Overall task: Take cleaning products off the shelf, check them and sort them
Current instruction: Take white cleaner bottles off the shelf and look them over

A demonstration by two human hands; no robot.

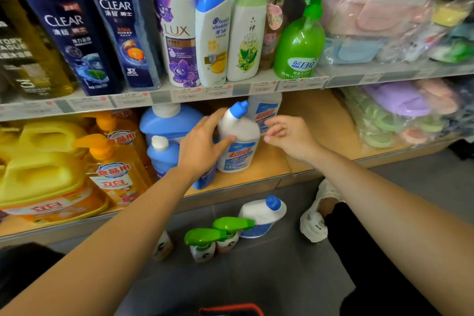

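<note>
A white toilet-cleaner bottle [239,141] with a blue angled cap stands on the lower wooden shelf [272,161]. My left hand [202,143] grips its left side, thumb across the front and fingers behind the neck. My right hand [287,133] hovers just right of the bottle with fingers loosely curled, holding nothing. A second bottle of the same kind [265,110] stands behind it. On the floor lie another white bottle with a blue cap [263,215] and two green-trigger spray bottles [205,244] [230,232].
Blue detergent bottles [166,136] and yellow and orange dish-soap jugs [51,167] fill the lower shelf's left. Shampoo and a green pump bottle [300,41] stand on the upper shelf. Bagged slippers [400,115] lie at right. My white shoe [314,223] rests on the grey floor.
</note>
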